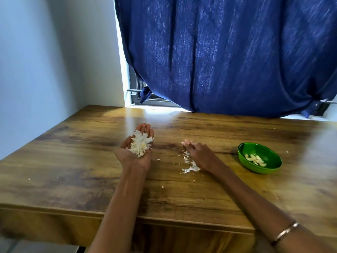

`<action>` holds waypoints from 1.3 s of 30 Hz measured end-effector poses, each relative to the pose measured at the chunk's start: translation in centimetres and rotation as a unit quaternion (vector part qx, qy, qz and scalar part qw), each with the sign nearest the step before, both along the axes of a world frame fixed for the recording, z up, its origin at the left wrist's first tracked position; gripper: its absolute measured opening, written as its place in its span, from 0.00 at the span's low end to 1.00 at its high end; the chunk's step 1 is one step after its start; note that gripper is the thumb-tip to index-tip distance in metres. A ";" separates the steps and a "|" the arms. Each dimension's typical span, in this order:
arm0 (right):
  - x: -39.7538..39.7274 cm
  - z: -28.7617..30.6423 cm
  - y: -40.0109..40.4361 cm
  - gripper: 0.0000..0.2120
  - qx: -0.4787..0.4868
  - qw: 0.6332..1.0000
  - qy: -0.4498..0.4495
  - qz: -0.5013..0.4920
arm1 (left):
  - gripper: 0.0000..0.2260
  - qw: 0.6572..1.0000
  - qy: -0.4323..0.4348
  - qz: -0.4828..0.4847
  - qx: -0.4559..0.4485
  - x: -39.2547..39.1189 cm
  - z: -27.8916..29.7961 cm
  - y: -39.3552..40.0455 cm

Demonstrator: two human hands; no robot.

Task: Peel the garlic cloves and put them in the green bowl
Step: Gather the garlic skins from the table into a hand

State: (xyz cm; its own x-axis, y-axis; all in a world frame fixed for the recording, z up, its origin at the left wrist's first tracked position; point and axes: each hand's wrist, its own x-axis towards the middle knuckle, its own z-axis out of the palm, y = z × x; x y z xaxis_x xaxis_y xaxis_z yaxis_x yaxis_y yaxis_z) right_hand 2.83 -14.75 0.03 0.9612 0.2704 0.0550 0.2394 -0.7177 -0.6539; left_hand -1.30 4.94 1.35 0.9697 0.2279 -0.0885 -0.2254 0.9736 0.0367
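We are cleaning up now. Our left hand (135, 148) lies flat and open, full of skins (141, 145). Our right hand (196, 154) sweeps with straight fingers. Peeled cloves (255, 159) sit in the green bowl (271, 166). Next, gather the loose skins (190, 164).

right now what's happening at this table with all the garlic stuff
A person is clearing up garlic skins. The left hand is palm up, cupping a pile of skins. The right hand rests on the table beside more loose skins. Peeled cloves already sit in the green bowl.
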 end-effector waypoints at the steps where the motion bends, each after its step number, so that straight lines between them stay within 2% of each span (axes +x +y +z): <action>1: -0.2 -0.1 0.4 0.29 -0.009 1.000 0.006 0.013 | 0.20 1.000 0.004 0.007 0.009 0.0 0.0 0.8; 2: -0.5 0.0 0.9 0.27 -0.012 1.000 0.000 0.020 | 0.21 1.000 0.006 0.014 0.013 0.0 0.1 1.6; 4: -0.8 0.1 2.3 0.23 -0.045 0.996 -0.065 0.039 | 0.20 0.999 0.009 0.033 0.022 0.0 0.3 3.1; 7: -2.1 0.9 6.0 0.20 -0.104 0.977 -0.148 0.116 | 0.23 0.997 0.010 0.057 0.042 -0.2 0.3 4.8; 12: -3.1 0.8 11.7 0.20 -0.179 0.938 -0.181 0.234 | 0.19 0.997 0.029 0.055 0.053 -0.5 -0.5 5.8; 14: -2.8 0.0 11.8 0.16 -0.236 0.914 -0.212 0.255 | 0.20 0.997 0.026 0.056 0.051 -0.5 -0.5 5.7; 16: -2.6 -0.5 10.6 0.14 -0.247 0.905 -0.232 0.256 | 0.23 0.997 0.024 0.054 0.052 -0.6 -0.4 5.4; 21: -3.6 -0.8 5.0 0.22 -0.307 0.885 -0.268 0.227 | 0.21 0.998 0.032 0.029 0.036 -0.3 -0.4 3.8; 23: -4.2 -0.9 2.8 0.23 -0.301 0.893 -0.264 0.204 | 0.21 0.998 0.041 0.021 0.037 -0.1 -0.6 3.1; 29: -7.2 -0.6 -0.5 0.28 -0.203 0.943 -0.225 0.137 | 0.21 0.997 0.031 -0.004 0.065 0.2 -0.9 0.8; 33: -10.6 -0.3 2.7 0.29 -0.184 0.947 -0.188 0.183 | 0.21 0.998 0.014 -0.015 0.055 0.6 -1.0 -0.4; 35: -10.7 -0.7 4.3 0.31 -0.188 0.943 -0.197 0.193 | 0.20 0.998 0.011 -0.012 0.056 0.7 -1.0 -0.1; 39: -7.8 -1.6 4.2 0.23 -0.220 0.935 -0.241 0.139 | 0.20 0.999 -0.002 -0.009 0.044 0.8 -1.2 0.9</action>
